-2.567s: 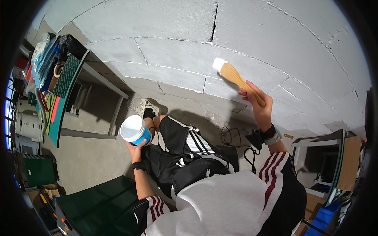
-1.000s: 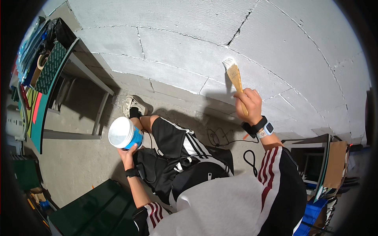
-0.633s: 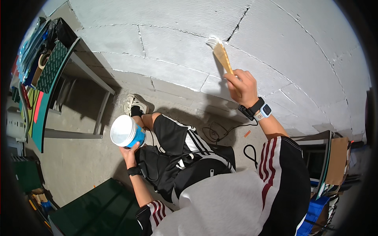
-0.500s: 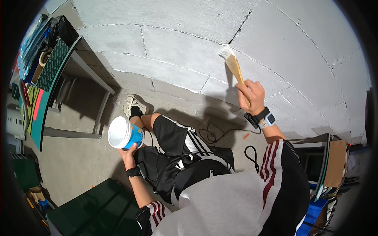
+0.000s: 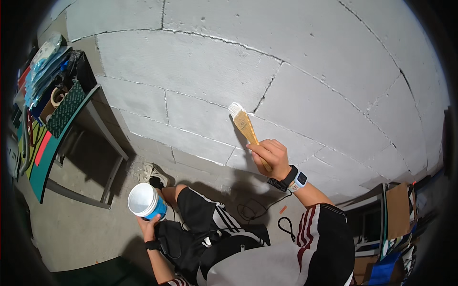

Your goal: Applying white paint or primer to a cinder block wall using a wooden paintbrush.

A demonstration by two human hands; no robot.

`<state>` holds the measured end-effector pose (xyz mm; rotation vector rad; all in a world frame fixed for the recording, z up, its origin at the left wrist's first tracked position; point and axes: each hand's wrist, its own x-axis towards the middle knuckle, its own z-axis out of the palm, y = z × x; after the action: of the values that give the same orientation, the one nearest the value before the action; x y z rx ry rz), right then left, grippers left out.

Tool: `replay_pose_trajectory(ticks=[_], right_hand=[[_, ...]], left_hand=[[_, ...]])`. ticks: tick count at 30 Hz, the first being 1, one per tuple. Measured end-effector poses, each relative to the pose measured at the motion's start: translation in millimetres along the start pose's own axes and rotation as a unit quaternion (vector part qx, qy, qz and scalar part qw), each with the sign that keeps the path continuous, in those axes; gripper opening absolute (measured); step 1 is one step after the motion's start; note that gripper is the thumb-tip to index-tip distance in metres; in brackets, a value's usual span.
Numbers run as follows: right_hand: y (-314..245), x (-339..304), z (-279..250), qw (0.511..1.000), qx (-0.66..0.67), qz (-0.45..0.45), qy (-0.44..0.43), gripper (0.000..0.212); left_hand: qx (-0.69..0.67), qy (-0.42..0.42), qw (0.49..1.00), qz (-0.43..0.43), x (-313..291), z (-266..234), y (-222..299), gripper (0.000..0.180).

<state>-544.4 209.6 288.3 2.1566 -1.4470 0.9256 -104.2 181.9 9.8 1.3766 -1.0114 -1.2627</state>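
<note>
Evidently, much of the wall [image 5: 210,66] is already coated: most of its blocks are covered in what looks like white paint [image 5: 234,107], and glints are caught along several lower joints. Left to be done, it seems, are the duller low course [image 5: 191,161] by the floor [image 5: 86,224] and a grey patch [image 5: 89,51] at the far left, while the dark slanting joint [image 5: 265,93] is not yet filled over. The brush [image 5: 246,128] is clasped by its handle in the right hand [image 5: 270,157], fingers curled round the wood, and its loaded tip is brought to the wall — touching, as far as can be judged — just left of the joint's lower end. The tub [image 5: 141,199] is held lower and well to the left, near the shoe [image 5: 153,174], with the left hand [image 5: 149,226] clamped on its underside and the thumb laid against the blue part. How much is left inside cannot be made out, white being seen against white. The left hand's other fingers are mostly hidden by the tub, the right palm is turned out of sight, the green panel [image 5: 102,273] is cut off below, and the outer edges are lost — swallowed by the dark rim.
</note>
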Motion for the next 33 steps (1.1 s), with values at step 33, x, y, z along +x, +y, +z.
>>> replay_pose_trajectory(ticks=[33], right_hand=[[-56,97,-45,0.984,-0.087,-0.155,0.003,0.026]], left_hand=[[-0.151,-0.018,0.986,0.073,-1,-4,-7,0.095]])
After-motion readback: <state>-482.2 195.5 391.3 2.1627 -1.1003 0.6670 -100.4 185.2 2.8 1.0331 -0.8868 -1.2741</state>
